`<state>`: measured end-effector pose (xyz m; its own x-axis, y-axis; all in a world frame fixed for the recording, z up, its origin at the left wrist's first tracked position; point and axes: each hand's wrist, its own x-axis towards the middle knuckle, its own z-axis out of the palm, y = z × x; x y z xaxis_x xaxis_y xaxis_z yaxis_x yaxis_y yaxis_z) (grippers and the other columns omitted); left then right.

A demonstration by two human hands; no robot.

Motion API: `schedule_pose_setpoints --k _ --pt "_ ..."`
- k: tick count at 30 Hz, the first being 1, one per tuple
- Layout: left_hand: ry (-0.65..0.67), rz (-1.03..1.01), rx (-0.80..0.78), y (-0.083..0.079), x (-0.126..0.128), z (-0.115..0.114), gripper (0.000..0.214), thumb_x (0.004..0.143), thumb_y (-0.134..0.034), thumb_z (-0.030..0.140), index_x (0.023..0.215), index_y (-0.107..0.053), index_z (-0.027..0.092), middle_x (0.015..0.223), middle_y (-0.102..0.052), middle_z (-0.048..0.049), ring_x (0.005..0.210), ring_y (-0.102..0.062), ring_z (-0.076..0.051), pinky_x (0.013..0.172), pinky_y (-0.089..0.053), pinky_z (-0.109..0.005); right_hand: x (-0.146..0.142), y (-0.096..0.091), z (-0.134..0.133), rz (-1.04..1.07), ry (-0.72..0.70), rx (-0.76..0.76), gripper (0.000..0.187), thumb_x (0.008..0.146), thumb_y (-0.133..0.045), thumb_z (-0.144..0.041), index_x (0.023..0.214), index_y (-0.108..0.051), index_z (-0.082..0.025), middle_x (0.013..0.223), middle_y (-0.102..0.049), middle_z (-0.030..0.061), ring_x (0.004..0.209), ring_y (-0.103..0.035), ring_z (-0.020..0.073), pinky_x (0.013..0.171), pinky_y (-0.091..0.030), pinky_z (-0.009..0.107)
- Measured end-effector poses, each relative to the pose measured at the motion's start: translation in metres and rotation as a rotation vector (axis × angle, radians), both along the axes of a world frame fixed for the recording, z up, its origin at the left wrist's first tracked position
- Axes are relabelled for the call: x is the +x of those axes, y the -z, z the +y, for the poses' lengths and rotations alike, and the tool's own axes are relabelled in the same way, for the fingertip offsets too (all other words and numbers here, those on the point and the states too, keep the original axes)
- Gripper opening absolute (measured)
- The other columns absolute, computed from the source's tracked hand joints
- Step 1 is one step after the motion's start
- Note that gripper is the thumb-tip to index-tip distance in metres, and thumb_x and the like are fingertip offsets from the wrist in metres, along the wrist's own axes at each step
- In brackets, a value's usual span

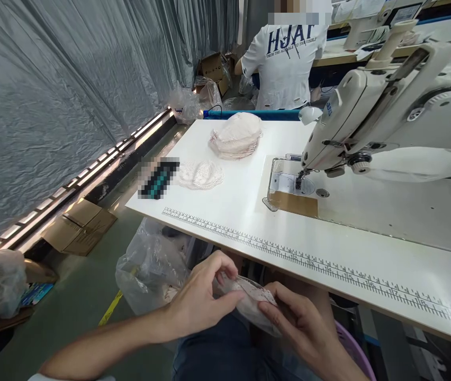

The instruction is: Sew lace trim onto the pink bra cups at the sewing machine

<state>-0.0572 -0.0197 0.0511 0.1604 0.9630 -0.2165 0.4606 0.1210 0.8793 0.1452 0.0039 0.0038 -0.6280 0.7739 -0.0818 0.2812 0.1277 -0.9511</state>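
Over my lap, in front of the table's near edge, I hold a pale, thin fabric piece [251, 301] with a seamed edge facing up. My left hand [205, 296] grips its left end, thumb laid along the near side and fingers curled over the far side. At the other end my right hand [300, 317] pinches the edge between thumb and fingers. On the white table lie a stack of similar pale fabric pieces [237, 135] and a flat piece of white lace [201, 174].
A white sewing machine [352, 116] stands on the table's right side. A printed ruler [265, 246] runs along the front edge of the tabletop. A clear plastic bag [146, 270] hangs low at left, near a cardboard box [78, 227]. Another person [289, 63] sits beyond the table.
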Motion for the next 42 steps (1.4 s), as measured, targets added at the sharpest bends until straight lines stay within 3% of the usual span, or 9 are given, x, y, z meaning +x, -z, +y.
schedule_pose_setpoints --k 3,5,7,10,15,25,32,40,42 --pt "0.202 0.094 0.006 0.002 0.0 0.003 0.053 0.069 -0.069 0.027 0.119 -0.051 0.023 0.114 -0.054 -0.0069 0.106 -0.048 -0.022 0.091 -0.041 -0.036 0.004 -0.003 0.0 0.054 -0.057 -0.129 0.031 0.092 -0.045 -0.042 0.076 -0.054 -0.017 0.067 -0.048 -0.0015 0.061 -0.043 0.0122 0.052 -0.035 0.021" --pt "0.268 0.046 -0.122 0.005 0.002 0.008 0.045 0.069 -0.069 0.03 0.112 -0.058 0.021 0.103 -0.058 -0.0053 0.097 -0.051 -0.021 0.085 -0.042 -0.032 0.007 -0.005 0.0 0.071 -0.079 -0.171 0.031 0.092 -0.047 -0.043 0.076 -0.054 -0.017 0.068 -0.047 -0.0017 0.062 -0.042 0.0119 0.054 -0.035 0.021" --pt "0.253 -0.04 -0.223 0.007 0.004 0.012 0.025 0.073 -0.064 0.031 0.094 -0.064 0.017 0.088 -0.06 -0.0032 0.081 -0.053 -0.016 0.073 -0.042 -0.025 0.012 -0.006 0.0 0.069 -0.088 -0.214 0.031 0.091 -0.048 -0.043 0.077 -0.056 -0.017 0.069 -0.049 -0.0013 0.063 -0.043 0.0123 0.055 -0.035 0.022" --pt "0.266 -0.119 -0.289 0.009 0.005 0.016 0.019 0.075 -0.063 0.033 0.078 -0.063 0.014 0.071 -0.055 0.0003 0.066 -0.048 -0.01 0.06 -0.036 -0.02 0.019 -0.005 0.0 0.04 -0.084 -0.275 0.032 0.089 -0.05 -0.046 0.079 -0.059 -0.018 0.071 -0.054 0.0002 0.067 -0.047 0.0144 0.059 -0.037 0.023" --pt "0.346 -0.135 -0.212 0.011 0.004 0.017 0.018 0.075 -0.065 0.03 0.074 -0.062 0.013 0.072 -0.055 0.0003 0.07 -0.048 -0.011 0.065 -0.037 -0.02 0.025 0.001 0.002 0.044 -0.087 -0.358 0.034 0.086 -0.054 -0.049 0.078 -0.061 -0.017 0.07 -0.056 0.0004 0.065 -0.048 0.0147 0.058 -0.038 0.024" --pt "0.307 -0.283 -0.429 0.015 0.008 0.018 0.022 0.075 -0.067 0.031 0.082 -0.069 0.01 0.063 -0.053 0.0011 0.058 -0.042 -0.007 0.053 -0.032 -0.018 0.021 0.004 0.005 0.15 -0.101 -0.487 0.029 0.08 -0.064 -0.045 0.079 -0.066 -0.016 0.072 -0.06 0.0013 0.068 -0.051 0.015 0.061 -0.039 0.025" --pt "0.457 -0.286 -0.376 0.023 0.004 0.018 0.028 0.062 -0.08 0.035 0.074 -0.07 0.013 0.064 -0.045 0.0039 0.057 -0.037 -0.006 0.05 -0.026 -0.019 0.022 0.006 0.004 0.162 -0.072 -0.549 0.029 0.077 -0.067 -0.045 0.074 -0.063 -0.016 0.067 -0.056 -0.0007 0.063 -0.047 0.013 0.058 -0.036 0.024" --pt "0.481 -0.276 -0.342 0.025 0.004 0.019 0.03 0.083 -0.059 0.042 0.084 -0.074 0.017 0.095 -0.062 -0.0045 0.084 -0.057 -0.013 0.074 -0.042 -0.019 0.017 0.007 0.001 0.145 -0.077 -0.534 0.031 0.076 -0.067 -0.047 0.071 -0.061 -0.016 0.065 -0.052 -0.0019 0.062 -0.045 0.0126 0.057 -0.034 0.025" --pt "0.489 -0.272 -0.398 0.026 0.002 0.018 0.032 0.083 -0.058 0.043 0.091 -0.073 0.016 0.091 -0.067 -0.005 0.086 -0.059 -0.016 0.075 -0.044 -0.021 0.017 0.008 0.001 0.151 -0.072 -0.527 0.031 0.077 -0.066 -0.046 0.072 -0.062 -0.016 0.068 -0.054 -0.001 0.064 -0.047 0.0134 0.058 -0.035 0.025"
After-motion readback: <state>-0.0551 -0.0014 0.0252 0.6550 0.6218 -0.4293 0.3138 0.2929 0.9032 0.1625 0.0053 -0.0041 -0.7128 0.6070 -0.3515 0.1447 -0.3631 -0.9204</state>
